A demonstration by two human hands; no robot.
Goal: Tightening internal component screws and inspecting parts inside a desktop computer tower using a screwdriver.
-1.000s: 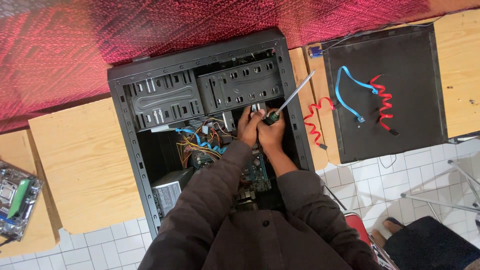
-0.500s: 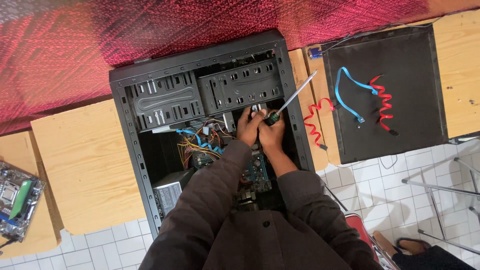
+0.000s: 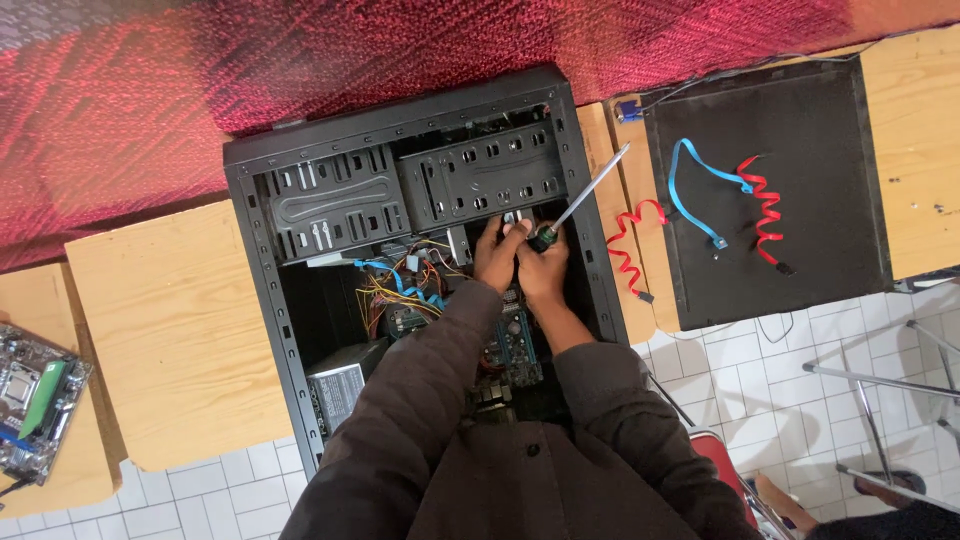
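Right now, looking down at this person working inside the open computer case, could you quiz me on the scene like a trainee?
1. True or false: the right hand holds a screwdriver.
2. Which loose cable lies nearest the computer case? A) the red cable B) the blue cable
3. What lies on the wooden bench at far left?

Key: 1. True. 2. A. 3. A bare motherboard.

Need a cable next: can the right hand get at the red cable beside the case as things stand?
Probably not yet: the right hand grips the screwdriver, and the case wall stands between it and the red cable.
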